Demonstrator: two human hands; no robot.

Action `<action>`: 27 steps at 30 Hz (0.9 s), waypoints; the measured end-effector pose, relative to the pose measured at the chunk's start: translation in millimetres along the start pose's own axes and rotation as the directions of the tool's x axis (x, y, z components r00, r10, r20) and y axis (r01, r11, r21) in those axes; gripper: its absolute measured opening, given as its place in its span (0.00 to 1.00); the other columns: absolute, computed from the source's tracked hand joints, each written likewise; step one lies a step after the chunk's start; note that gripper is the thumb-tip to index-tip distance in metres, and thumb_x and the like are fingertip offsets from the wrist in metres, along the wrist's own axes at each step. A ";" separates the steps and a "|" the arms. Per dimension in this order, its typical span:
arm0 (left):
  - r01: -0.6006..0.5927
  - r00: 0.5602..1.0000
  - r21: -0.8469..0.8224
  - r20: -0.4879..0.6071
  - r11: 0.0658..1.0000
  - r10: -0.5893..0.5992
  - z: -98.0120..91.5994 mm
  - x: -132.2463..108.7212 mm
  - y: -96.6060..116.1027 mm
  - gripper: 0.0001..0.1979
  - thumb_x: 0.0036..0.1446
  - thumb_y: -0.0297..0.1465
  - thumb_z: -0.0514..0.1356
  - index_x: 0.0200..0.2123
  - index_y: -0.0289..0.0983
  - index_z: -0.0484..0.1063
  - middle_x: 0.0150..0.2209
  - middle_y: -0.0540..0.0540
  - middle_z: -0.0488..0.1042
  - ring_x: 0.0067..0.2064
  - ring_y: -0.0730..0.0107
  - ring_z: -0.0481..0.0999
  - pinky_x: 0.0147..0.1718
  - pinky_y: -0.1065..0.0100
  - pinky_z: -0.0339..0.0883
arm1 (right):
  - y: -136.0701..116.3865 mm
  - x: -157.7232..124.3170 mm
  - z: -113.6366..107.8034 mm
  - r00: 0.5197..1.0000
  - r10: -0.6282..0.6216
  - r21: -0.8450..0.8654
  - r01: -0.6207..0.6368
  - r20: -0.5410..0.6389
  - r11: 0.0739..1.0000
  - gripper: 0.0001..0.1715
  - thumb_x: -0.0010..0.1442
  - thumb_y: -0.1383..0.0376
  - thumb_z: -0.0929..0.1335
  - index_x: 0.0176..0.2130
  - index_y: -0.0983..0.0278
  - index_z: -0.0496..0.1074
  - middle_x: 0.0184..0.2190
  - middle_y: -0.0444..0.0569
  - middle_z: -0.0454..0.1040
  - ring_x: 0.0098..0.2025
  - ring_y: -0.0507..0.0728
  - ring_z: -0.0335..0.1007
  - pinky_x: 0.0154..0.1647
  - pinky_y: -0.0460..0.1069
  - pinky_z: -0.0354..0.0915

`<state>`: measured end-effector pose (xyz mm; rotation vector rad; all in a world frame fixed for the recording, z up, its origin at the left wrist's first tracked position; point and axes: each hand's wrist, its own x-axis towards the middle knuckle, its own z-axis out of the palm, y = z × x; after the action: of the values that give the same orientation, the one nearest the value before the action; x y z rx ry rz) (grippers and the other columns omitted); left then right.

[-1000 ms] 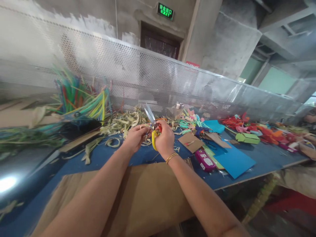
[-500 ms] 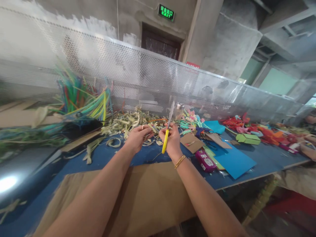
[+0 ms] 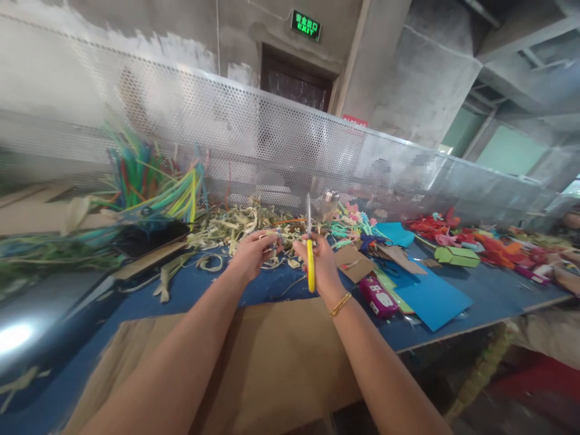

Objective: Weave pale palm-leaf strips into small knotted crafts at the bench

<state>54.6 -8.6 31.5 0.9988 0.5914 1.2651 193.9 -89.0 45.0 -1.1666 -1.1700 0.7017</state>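
Note:
My right hand (image 3: 326,270) holds a pair of yellow-handled scissors (image 3: 310,269), blades pointing up and away from me. Its thumb and fingertips reach toward my left hand, with a small gap between the two. My left hand (image 3: 252,257) is closed in a pinch; something small and pale seems to be at the fingertips, too blurred to name. Just beyond both hands spreads a heap of pale, dry, curled plant strips (image 3: 233,226). Below my forearms lies a brown cardboard sheet (image 3: 281,356).
Coloured stems (image 3: 149,175) stand in a bundle at the left. To the right lie blue paper (image 3: 430,299), a purple packet (image 3: 378,297), a green paper piece (image 3: 457,256) and red-orange craft pieces (image 3: 498,248). A perforated metal screen (image 3: 299,139) runs along the table's back.
The scissors have swung more upright, their handle shifting slightly right and lower. My right wrist has moved a little right and down; my left hand has barely moved.

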 end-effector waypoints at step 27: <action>-0.188 0.969 0.170 -0.126 0.967 0.210 -2.7 4.2 -3.2 0.17 0.36 0.36 0.69 0.32 0.35 0.79 0.27 0.48 0.75 0.25 0.77 0.65 0.26 0.72 0.58 | -5.5 -55.7 14.6 0.787 0.392 0.335 -0.575 0.476 0.747 0.35 0.52 0.38 0.64 0.39 0.66 0.69 0.17 0.41 0.67 0.15 0.46 0.56 0.13 0.42 0.56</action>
<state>55.0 -3.8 28.1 1.1263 0.7241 1.4958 163.0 -136.0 31.6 -0.9434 -0.9093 1.5944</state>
